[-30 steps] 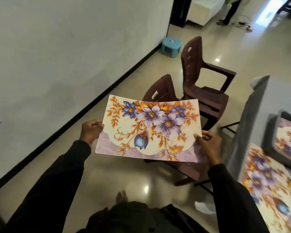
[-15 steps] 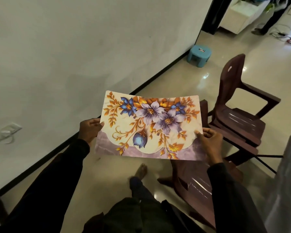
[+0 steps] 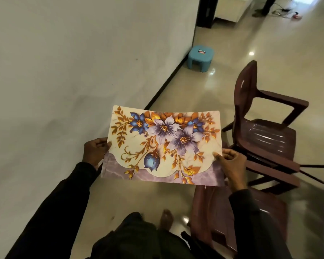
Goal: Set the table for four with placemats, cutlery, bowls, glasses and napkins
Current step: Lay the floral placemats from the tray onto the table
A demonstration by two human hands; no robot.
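From my head cam: I'm holding the floral placemat (image 3: pixel 164 144) out flat over the floor, left hand (image 3: pixel 94 152) pinching its left edge, right hand (image 3: pixel 230 163) pinching the right. Brown plastic chairs (image 3: pixel 266 131) stand just beside it.

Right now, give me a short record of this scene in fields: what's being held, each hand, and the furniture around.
Held item: floral placemat, face up in the air, slightly bowed
Left hand: grips the placemat's left edge
Right hand: grips its right edge, thumb on top
Far chair: dark brown plastic, to the right
Near chair: same kind, below the placemat
Blue stool: on the floor by the wall
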